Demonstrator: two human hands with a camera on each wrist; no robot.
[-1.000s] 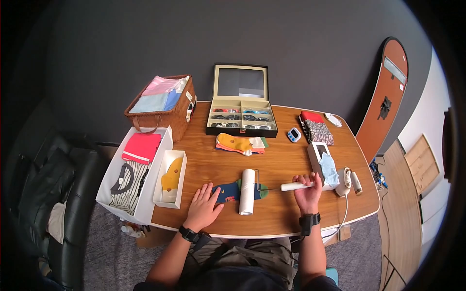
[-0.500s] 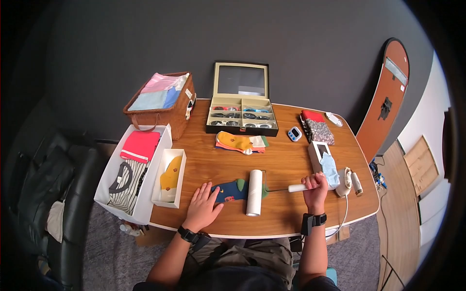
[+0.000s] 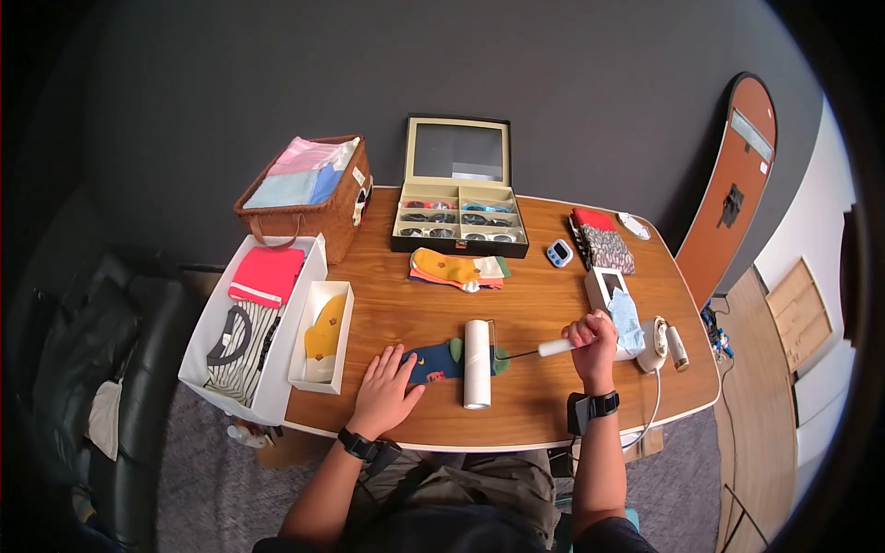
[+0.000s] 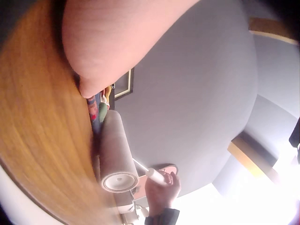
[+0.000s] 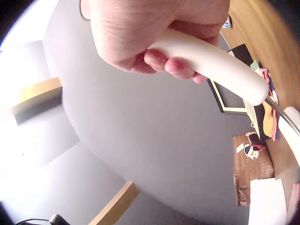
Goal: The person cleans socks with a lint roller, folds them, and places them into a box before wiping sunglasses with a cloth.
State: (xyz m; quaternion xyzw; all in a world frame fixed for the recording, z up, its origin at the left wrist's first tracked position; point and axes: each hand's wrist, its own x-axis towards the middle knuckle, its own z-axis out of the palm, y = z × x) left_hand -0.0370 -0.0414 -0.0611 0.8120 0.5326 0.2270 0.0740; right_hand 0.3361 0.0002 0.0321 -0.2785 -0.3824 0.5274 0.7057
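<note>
My right hand (image 3: 592,348) grips the white handle (image 5: 211,65) of a lint roller, fingers curled round it. The roller's white paper cylinder (image 3: 477,365) lies across a pair of dark blue socks (image 3: 433,363) with green toes and heels, covering their middle. In the left wrist view the cylinder (image 4: 117,150) shows end-on, over the socks. My left hand (image 3: 385,396) lies flat on the table, its fingers spread and the fingertips on the left end of the socks. Behind them sits a folded stack of yellow and orange socks (image 3: 454,268).
An open case of glasses (image 3: 459,221) stands at the back. To the left are a long white box (image 3: 313,359) with a yellow sock, a larger white bin (image 3: 198,373) of clothes and a brown basket (image 3: 346,230). A white box with a blue cloth (image 3: 626,323) stands right.
My right hand has moved the lint roller right along the socks, then back left a little. The left hand has stayed at the socks' left end.
</note>
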